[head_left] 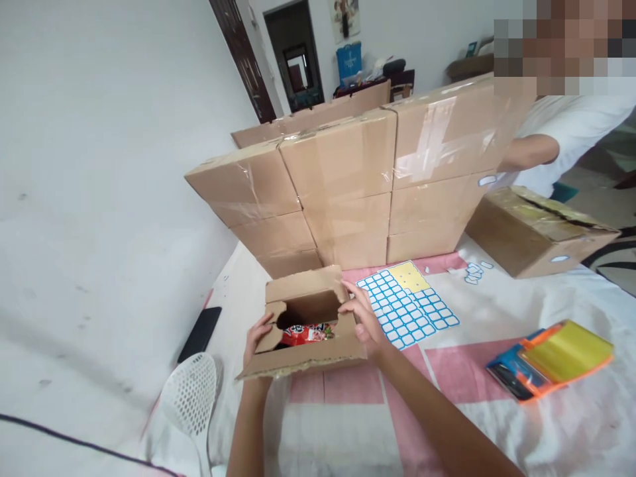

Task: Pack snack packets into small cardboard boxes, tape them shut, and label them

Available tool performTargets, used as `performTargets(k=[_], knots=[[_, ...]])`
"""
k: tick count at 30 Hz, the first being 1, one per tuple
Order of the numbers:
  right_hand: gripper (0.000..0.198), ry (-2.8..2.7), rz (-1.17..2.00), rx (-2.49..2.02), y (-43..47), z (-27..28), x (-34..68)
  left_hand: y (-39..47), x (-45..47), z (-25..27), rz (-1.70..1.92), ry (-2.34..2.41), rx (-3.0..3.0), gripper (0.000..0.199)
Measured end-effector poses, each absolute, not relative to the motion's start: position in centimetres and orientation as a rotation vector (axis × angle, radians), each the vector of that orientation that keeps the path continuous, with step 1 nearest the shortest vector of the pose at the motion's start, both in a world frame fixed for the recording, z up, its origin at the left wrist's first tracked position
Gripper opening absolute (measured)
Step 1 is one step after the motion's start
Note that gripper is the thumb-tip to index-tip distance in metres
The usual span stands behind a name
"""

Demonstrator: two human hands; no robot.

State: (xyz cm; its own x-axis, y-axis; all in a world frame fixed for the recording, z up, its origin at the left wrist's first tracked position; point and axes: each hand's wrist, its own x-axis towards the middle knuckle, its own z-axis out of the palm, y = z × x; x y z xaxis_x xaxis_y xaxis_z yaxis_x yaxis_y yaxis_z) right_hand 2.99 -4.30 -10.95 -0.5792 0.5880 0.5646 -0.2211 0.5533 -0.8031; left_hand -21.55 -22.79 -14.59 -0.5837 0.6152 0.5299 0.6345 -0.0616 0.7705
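Left fingers [260, 326], right fingers [356, 308] hold open carton [308, 356]; red packet [302, 334] inside.

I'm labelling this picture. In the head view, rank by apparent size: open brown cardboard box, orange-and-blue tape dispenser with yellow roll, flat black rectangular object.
1. Open brown cardboard box
2. Orange-and-blue tape dispenser
3. Flat black rectangular object
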Motion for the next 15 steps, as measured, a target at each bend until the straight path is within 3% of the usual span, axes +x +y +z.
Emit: performTargets(k=[7, 11, 15], knots=[[0.048, -1.873, 1.127, -0.190, -3.9, -11.1, 2.8, -24.0, -19.2, -13.3, -1.879, -2.123, -1.340, 0.056], [0.042, -1.918, 1.032, -0.194, -3.6, -10.4, 3.2, -24.1, -17.6, -13.1, -1.963, -2.232, -1.110, 0.039], [0.039, -1.772, 1.151, -0.258, -3.9, -10.4, 3.0, -24.0, -16.1, -12.9, -2.025, -2.238, -1.069, 0.038]])
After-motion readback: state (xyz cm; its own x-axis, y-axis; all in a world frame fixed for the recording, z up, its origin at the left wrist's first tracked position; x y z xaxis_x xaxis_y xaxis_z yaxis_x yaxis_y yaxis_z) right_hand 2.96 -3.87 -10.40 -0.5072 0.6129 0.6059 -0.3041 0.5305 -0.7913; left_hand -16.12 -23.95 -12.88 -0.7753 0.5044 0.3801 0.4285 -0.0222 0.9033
